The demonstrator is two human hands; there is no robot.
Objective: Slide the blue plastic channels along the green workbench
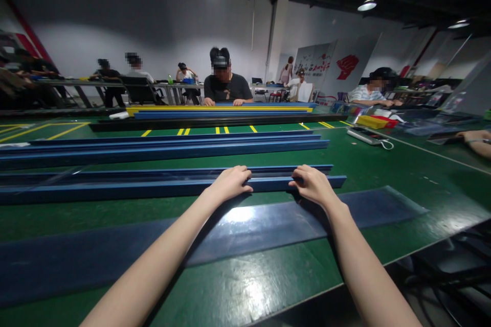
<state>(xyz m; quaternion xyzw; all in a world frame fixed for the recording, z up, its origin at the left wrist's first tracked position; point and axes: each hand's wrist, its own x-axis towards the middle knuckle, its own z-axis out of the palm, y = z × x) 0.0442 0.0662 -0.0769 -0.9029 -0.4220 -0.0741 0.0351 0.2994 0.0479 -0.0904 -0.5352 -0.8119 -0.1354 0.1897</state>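
While both bare hands lean over the green table [406, 166] in the head view, the near blue channel [268, 184] lies beneath them with its long axis running left to right, roughly along the table's far edge. Its right end stops short of the table's right side and points that way; its left end runs out of the picture. Two raised walls flank a trough between them. The left hand [232, 184] curls over the near wall, thumb on the close side and fingers across the top, pinching it. The right hand [310, 184] is closed on the same wall nearer the right end, its fingers bent inward.

One clear plastic strip [261, 227] lies flat between the channel and the table's near edge, set slightly aslant, its right end reaching farther right than the channel's. Beyond the channel more blue rails [192, 149] lie almost parallel; their ledges overlap, so whether they make one piece or two I cannot tell. Toward the far edge come one black bar [215, 122] and one yellow bar [226, 109], lengthwise too. One co-worker [227, 87] sits at that edge, two hands near the bars. Toward the table's right side lies one white-edged device [366, 136] with one white loop [388, 145].
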